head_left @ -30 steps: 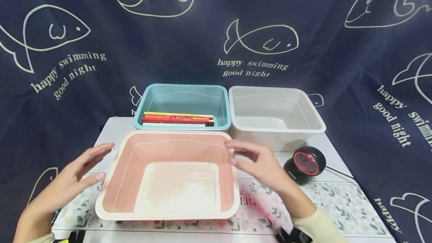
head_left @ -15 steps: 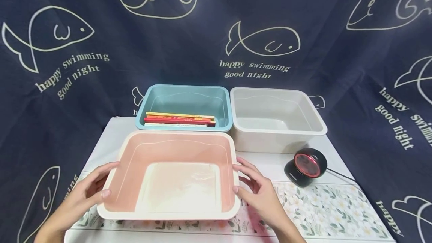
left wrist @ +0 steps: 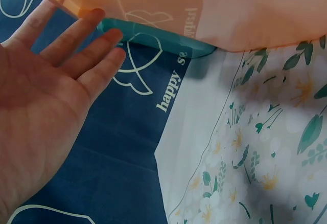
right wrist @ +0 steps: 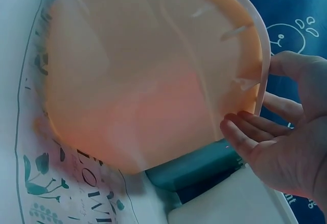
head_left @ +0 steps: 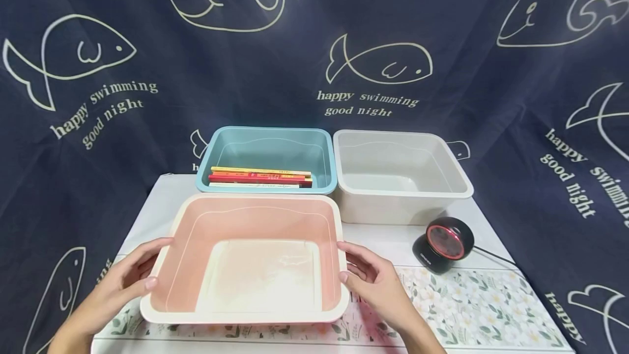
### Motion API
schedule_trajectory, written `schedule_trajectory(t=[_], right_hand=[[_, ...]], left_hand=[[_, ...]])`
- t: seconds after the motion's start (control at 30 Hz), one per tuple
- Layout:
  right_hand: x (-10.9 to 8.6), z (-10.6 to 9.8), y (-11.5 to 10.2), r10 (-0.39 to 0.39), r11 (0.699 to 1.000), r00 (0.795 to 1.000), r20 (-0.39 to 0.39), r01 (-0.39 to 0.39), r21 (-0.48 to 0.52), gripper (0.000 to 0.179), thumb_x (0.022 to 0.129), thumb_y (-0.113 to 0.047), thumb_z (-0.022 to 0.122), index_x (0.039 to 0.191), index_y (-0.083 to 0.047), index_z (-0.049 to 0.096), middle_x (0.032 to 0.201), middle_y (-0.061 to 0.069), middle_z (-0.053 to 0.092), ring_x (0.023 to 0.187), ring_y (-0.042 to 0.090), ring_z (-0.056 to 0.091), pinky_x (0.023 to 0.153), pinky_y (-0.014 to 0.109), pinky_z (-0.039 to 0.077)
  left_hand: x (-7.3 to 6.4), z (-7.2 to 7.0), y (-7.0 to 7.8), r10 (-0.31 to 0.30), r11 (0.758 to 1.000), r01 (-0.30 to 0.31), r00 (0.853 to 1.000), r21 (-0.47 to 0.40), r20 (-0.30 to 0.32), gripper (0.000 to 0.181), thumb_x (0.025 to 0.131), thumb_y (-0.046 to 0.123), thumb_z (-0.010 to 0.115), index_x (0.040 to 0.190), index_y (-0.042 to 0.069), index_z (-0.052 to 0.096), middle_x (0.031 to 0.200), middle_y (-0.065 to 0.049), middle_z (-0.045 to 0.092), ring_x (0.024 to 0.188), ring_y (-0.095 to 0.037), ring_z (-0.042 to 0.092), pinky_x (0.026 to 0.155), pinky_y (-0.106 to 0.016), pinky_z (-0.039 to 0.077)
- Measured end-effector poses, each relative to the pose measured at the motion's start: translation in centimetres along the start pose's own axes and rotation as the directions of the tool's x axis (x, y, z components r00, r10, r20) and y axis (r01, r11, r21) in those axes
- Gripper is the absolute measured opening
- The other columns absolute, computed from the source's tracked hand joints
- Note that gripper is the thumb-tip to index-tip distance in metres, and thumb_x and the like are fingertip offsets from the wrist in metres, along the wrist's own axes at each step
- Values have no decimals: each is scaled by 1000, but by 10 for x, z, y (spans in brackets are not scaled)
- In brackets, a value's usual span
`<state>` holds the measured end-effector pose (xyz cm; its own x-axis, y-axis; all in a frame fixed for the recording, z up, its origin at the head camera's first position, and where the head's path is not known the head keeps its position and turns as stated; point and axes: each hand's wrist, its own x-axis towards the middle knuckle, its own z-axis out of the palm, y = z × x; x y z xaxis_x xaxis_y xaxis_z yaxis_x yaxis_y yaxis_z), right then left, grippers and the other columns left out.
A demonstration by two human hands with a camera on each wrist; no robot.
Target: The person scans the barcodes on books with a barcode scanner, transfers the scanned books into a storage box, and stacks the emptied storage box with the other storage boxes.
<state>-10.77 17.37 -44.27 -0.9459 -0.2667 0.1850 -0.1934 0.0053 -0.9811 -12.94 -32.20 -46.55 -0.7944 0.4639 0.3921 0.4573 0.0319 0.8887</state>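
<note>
An empty pink plastic bin (head_left: 245, 318) stands at the front of the table, open side up. My left hand (head_left: 109, 291) holds its left side, thumb at the rim and fingers on the outer wall. On the opposite side my right hand (head_left: 380, 283) grips the rim in the same way. In the left wrist view, the left fingertips (left wrist: 115, 36) reach the underside of the pink wall; the thumb is hidden there. The right wrist view has the thumb at the pale rim (right wrist: 264, 55) and several fingers against the outer wall.
Behind the pink bin, a blue bin (head_left: 275, 152) contains several thin books (head_left: 260, 177). To its right stands an empty light grey bin (head_left: 398, 209). A black desktop scanner (head_left: 444, 245) with a cable sits at right. A dark fish-print curtain (head_left: 275, 81) surrounds the table.
Both hands were apart at the bin's sides, the right over its far right corner; they came down and in to hold its sides. The bin has stayed in place.
</note>
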Motion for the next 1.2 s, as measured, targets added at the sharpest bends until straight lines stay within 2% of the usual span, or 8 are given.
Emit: schedule_trajectory(t=[0.23, 0.4, 0.47, 0.53, 0.7, 0.83, 1.0, 1.2], right_hand=[[1, -2, 0, 48, 998, 999, 9, -48, 29, 50, 92, 1, 71, 139, -3, 58, 143, 20, 54, 129, 27, 56, 105, 31, 44], [3, -5, -2, 93, 988, 995, 18, -95, 120, 54, 89, 4, 72, 141, 3, 55, 145, 24, 52, 132, 28, 53, 106, 33, 44], [2, -8, -3, 98, 982, 995, 27, -101, 159, 56, 89, 6, 71, 142, 6, 52, 146, 27, 49, 133, 30, 52, 105, 34, 44], [1, -11, -4, 95, 977, 995, 41, -101, 189, 57, 89, 8, 69, 143, 8, 50, 146, 31, 47, 133, 31, 51, 105, 34, 44], [-4, -21, -12, 62, 979, 994, 89, -78, 188, 58, 90, 10, 68, 144, 11, 47, 145, 35, 45, 133, 29, 52, 106, 34, 43], [-11, -31, -21, -2, 988, 997, 83, -11, 152, 57, 88, 13, 67, 142, 13, 47, 143, 31, 49, 132, 24, 54, 106, 34, 43], [-20, -47, -35, -92, 985, 991, 94, 77, 153, 58, 86, 21, 64, 141, 18, 45, 144, 23, 53, 133, 23, 53, 106, 34, 43], [-25, -64, -61, -129, 987, 986, 107, 117, 113, 60, 85, 25, 62, 141, 20, 41, 145, 20, 53, 133, 21, 53, 106, 34, 42]], left_hand=[[1, -1, -3, 26, 994, -21, 998, -105, 49, 68, 87, -28, 42, 151, -17, 21, 157, -24, 35, 142, -19, 42, 107, -20, 39], [-3, 3, 2, -15, 984, 28, 997, -175, 76, 70, 88, -27, 40, 153, -15, 18, 159, -20, 34, 138, -20, 47, 103, -24, 46], [-4, 5, 4, -36, 983, 50, 996, -177, 80, 71, 88, -26, 41, 154, -13, 19, 158, -19, 35, 138, -20, 48, 102, -24, 46], [-4, 8, 6, -34, 984, 47, 996, -170, 80, 72, 87, -26, 42, 154, -13, 19, 158, -19, 35, 140, -19, 45, 104, -24, 44], [-3, 15, 10, 49, 987, -39, 997, -156, 62, 75, 82, -30, 47, 151, -19, 19, 157, -26, 33, 142, -21, 42, 108, -22, 39], [4, 21, 19, 110, 987, -102, 992, -127, 60, 79, 77, -31, 56, 148, -22, 22, 156, -26, 35, 142, -21, 41, 109, -22, 38], [17, 28, 40, 145, 988, -142, 988, -62, 51, 81, 74, -27, 65, 146, -23, 27, 154, -25, 40, 142, -20, 42, 108, -21, 38], [33, 35, 64, 168, 985, -167, 986, -46, 21, 82, 72, -25, 69, 144, -22, 31, 152, -25, 43, 142, -21, 43, 108, -21, 38]])
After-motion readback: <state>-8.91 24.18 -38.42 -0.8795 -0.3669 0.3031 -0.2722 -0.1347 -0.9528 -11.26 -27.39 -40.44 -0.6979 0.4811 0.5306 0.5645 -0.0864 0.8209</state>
